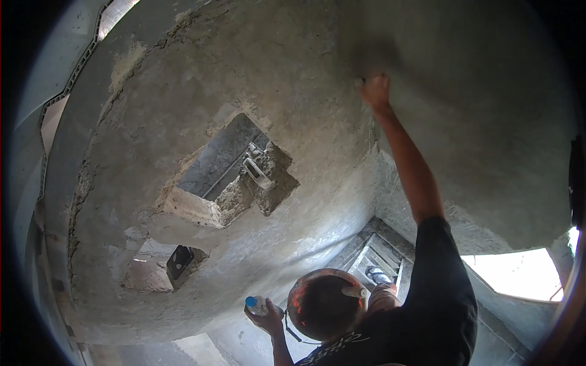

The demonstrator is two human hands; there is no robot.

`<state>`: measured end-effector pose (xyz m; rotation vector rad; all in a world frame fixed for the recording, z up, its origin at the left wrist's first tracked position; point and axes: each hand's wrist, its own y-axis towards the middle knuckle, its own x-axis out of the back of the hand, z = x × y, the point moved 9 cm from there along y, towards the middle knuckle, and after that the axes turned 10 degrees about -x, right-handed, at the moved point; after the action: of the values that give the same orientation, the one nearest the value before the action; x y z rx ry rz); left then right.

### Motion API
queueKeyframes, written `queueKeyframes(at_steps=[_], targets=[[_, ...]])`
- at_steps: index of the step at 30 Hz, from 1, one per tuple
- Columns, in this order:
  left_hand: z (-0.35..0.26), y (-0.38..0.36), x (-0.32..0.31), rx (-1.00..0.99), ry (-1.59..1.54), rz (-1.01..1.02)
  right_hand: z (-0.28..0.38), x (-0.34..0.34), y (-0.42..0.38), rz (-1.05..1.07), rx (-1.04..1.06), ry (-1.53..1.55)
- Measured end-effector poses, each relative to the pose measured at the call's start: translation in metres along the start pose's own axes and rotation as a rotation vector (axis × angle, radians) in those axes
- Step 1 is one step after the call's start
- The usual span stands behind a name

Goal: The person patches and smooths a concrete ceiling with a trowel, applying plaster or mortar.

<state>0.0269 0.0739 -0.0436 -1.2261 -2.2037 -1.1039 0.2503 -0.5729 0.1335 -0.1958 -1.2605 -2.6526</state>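
Observation:
My right hand is raised at the end of an outstretched arm, close against the grey plastered wall. Its fingers are closed, and what they hold, if anything, is too small to name. Low on the left, my left hand is wrapped round a clear plastic bottle with a blue cap. Just right of that hand is a round, bucket-like container, dark inside with an orange-red rim and a thin wire handle. A pale stick-like piece lies across its right edge.
A rough square hole in the wall holds a slotted pale piece. Below it, a smaller opening holds a dark rectangular object. A shoe rests by a wooden frame. Bright light enters an opening at right.

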Motion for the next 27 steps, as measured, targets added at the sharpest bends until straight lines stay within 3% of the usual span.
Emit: queueKeyframes(at_steps=[2,4,6,8,9,11,15,18,20,24,26,27], targets=[[0.006,0.001,-0.003,0.014,0.017,0.038,0.004,0.009,-0.001,0.084,-0.065,0.081],[0.003,0.002,-0.004,0.011,0.000,0.028,-0.006,0.028,0.012,-0.095,-0.200,0.290],[0.002,0.003,0.001,0.010,-0.008,0.023,0.000,0.033,0.046,-0.126,-0.260,0.204],[-0.001,0.005,0.002,-0.025,0.009,0.022,0.038,0.045,0.077,-0.174,-0.062,0.194],[0.001,0.004,0.001,-0.023,0.007,0.023,0.039,0.038,0.086,-0.173,-0.060,0.193],[0.007,0.002,0.003,-0.014,0.021,0.005,0.051,0.010,0.095,-0.010,0.067,0.004],[0.005,-0.001,0.002,0.001,0.040,-0.005,0.033,0.001,0.033,-0.070,0.199,-0.047],[0.005,0.001,0.001,0.037,0.056,0.009,-0.001,-0.001,0.015,0.039,0.041,0.161],[0.009,0.002,0.000,0.009,-0.003,0.022,-0.005,0.026,0.026,-0.190,-0.032,0.118],[0.012,0.003,0.003,0.004,0.009,0.012,0.006,0.021,0.080,-0.199,-0.190,0.211],[0.012,0.003,0.006,0.077,0.041,-0.014,-0.026,-0.048,0.098,0.137,-0.372,-0.218],[0.009,0.004,0.005,0.075,0.034,-0.017,-0.018,-0.044,0.093,0.130,-0.368,-0.217]])
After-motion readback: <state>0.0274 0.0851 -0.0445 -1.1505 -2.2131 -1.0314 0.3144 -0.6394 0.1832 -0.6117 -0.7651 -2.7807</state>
